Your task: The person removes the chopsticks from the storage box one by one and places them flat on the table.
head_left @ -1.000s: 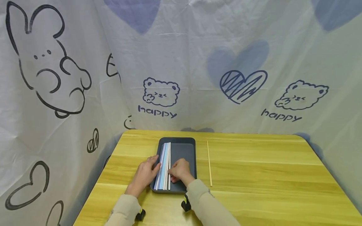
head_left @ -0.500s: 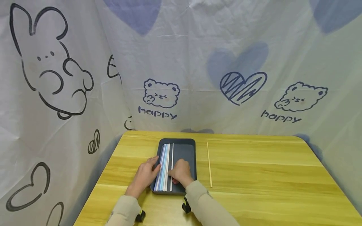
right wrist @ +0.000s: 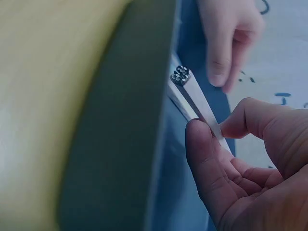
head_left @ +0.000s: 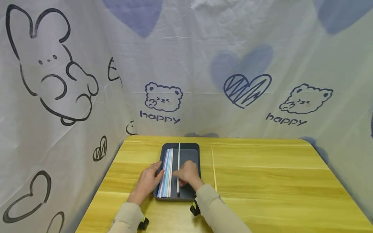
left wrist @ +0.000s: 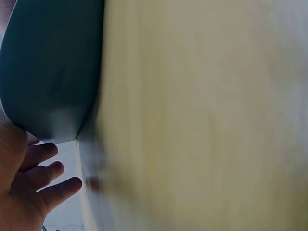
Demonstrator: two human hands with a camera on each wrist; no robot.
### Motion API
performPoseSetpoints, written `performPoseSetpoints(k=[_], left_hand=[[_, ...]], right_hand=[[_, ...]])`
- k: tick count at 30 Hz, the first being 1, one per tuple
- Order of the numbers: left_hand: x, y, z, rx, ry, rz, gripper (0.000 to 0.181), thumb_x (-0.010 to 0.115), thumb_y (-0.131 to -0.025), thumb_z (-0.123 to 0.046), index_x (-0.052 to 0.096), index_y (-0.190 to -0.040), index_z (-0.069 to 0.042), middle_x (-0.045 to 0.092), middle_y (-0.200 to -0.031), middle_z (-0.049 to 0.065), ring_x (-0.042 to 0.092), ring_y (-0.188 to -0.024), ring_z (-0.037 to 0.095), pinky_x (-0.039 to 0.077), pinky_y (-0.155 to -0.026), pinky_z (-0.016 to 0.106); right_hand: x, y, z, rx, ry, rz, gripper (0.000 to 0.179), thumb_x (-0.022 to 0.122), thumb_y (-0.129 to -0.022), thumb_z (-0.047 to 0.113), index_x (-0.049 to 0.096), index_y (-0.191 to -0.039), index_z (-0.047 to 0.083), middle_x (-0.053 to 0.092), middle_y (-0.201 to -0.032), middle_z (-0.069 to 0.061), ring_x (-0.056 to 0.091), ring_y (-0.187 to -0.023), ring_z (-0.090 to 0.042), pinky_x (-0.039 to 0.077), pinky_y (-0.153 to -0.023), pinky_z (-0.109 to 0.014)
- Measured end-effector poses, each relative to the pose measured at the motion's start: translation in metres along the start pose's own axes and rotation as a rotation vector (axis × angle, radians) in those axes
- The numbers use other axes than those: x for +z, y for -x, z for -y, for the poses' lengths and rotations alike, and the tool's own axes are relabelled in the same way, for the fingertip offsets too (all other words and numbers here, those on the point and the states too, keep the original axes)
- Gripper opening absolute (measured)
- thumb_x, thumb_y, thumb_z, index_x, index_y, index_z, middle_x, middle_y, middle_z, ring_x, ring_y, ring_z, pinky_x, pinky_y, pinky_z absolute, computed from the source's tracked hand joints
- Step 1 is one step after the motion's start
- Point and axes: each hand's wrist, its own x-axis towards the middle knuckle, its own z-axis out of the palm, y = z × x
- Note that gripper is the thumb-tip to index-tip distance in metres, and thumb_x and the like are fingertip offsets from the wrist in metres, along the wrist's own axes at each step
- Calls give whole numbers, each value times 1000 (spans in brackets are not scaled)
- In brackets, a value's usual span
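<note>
In the head view, my right hand [head_left: 188, 173] pinches a white chopstick [head_left: 178, 165] between thumb and fingers over the dark grey tray [head_left: 189, 154]. The far end of this chopstick overlaps the tray's back rim. Seen from the right wrist, the held chopstick [right wrist: 204, 106] has a dark patterned butt end, and a second white length [right wrist: 182, 102] shows alongside it. A row of lilac, blue and white chopsticks [head_left: 166, 174] lies along the tray's left side. My left hand [head_left: 147, 179] rests at the tray's left edge, fingers extended, thumb beside the row.
A yellow chopstick [head_left: 214, 168] lies on the wooden table [head_left: 262, 181] to the right of the tray. Behind and to the left hangs a white printed cloth [head_left: 204, 106]. The table's back edge runs close behind the tray.
My right hand has drawn the white chopstick rightward, away from the row, and its far end now reaches higher toward the tray's back rim. My left hand stays at the tray's edge.
</note>
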Motion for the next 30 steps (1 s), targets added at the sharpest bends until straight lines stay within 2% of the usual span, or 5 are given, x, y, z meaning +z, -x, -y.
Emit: performPoseSetpoints(k=[8, 12, 18, 25, 30], left_hand=[[0, 0, 2, -4, -3, -4, 52, 70, -103, -26, 60, -147, 0, 62, -148, 20, 58, -140, 40, 49, -116, 54], [1, 1, 2, -3, -4, -7, 52, 70, -103, -26, 60, -147, 0, 62, -149, 19, 57, -141, 39, 49, -116, 54], [3, 2, 0, -1, 4, -7, 51, 69, -104, -26, 59, -147, 1, 62, -149, 20, 57, -141, 40, 49, -116, 54], [4, 2, 1, 1, 5, 3, 52, 67, -105, -26, 58, -148, 1, 61, -149, 21, 56, -142, 41, 47, -117, 55], [5, 3, 1, 0, 6, 2, 52, 67, -105, -26, 58, -148, 1, 61, -149, 21, 56, -142, 41, 47, -117, 55]], right_hand=[[-24, 2, 1, -31, -64, -26, 41, 79, -83, 9, 54, -51, 13, 58, -45, -2, 57, -34, -11, 65, -53, -43], [-37, 2, -1, -19, -86, -45, 34, 78, -84, 9, 58, -56, 11, 59, -48, -2, 57, -34, -10, 64, -51, -38], [-61, 2, -6, 2, -90, -81, 21, 76, -83, 8, 66, -64, 5, 63, -51, -5, 59, -35, -11, 66, -56, -43], [-88, 4, -20, 31, -86, -128, 26, 76, -85, 10, 63, -63, 8, 63, -53, -7, 62, -39, -16, 65, -54, -42], [-100, 5, -37, 20, -58, -137, 19, 75, -88, 10, 71, -71, 1, 67, -56, -10, 67, -45, -23, 66, -57, -44]])
